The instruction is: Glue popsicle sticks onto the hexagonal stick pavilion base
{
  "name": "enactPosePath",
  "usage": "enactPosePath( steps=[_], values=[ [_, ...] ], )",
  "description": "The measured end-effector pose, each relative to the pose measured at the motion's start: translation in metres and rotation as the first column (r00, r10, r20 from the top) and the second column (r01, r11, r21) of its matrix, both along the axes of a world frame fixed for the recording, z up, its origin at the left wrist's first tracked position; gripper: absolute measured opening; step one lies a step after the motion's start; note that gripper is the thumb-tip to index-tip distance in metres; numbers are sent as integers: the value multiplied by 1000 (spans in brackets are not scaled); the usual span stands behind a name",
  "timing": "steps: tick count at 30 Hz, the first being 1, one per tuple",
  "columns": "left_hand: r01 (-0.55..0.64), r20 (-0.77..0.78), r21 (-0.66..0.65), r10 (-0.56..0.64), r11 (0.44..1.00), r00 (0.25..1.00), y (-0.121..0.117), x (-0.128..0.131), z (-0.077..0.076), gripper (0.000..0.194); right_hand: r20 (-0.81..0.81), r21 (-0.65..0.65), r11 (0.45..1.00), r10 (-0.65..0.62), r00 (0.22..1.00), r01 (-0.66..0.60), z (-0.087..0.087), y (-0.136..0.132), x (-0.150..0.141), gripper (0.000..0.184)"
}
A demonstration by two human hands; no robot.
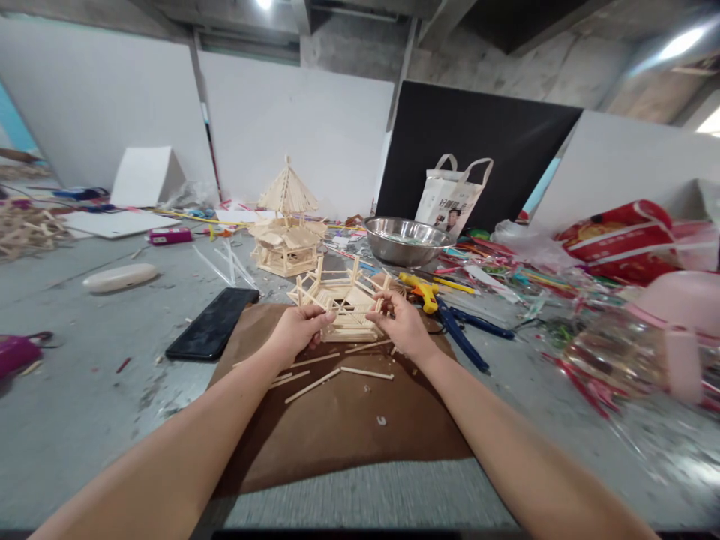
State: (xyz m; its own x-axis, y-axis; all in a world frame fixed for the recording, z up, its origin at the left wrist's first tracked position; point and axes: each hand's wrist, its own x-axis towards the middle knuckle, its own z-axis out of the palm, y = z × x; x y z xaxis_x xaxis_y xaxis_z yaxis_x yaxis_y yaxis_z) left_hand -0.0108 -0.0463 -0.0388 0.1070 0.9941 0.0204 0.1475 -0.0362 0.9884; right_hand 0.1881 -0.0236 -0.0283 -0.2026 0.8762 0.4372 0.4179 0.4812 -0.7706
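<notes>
A small many-sided model made of thin wooden sticks [349, 330], with upright posts and lattice sides, stands on a brown sheet [360, 427]. My left hand [301, 328] is closed at its front left, thumb and fingers pinched on the stick work. At the front right, my right hand [402, 322] has thumb and forefinger closed round the model's edge. My fingers partly hide the front corners. Several loose wooden sticks [312, 386] lie on the sheet in front of the model.
Behind stands a wooden pavilion model [286, 244] with a pointed roof. A black phone [211, 326] lies to the left. A yellow glue gun [421, 291], blue-handled pliers [461, 334] and a metal bowl [408, 244] are right of the model. A pink-lidded jug [680, 360] stands far right.
</notes>
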Motion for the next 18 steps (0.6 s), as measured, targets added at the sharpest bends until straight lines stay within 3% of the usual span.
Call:
enactPosePath(
  steps=[6, 18],
  values=[
    [4, 2, 5, -4, 1000, 1000, 1, 0, -1, 32, -85, -49, 995, 88, 993, -92, -7, 2, 6, 41],
    [7, 2, 9, -7, 1000, 1000, 0, -1, -2, 32, 67, 16, 1000, 2, 998, -3, -1, -2, 6, 30]
  ],
)
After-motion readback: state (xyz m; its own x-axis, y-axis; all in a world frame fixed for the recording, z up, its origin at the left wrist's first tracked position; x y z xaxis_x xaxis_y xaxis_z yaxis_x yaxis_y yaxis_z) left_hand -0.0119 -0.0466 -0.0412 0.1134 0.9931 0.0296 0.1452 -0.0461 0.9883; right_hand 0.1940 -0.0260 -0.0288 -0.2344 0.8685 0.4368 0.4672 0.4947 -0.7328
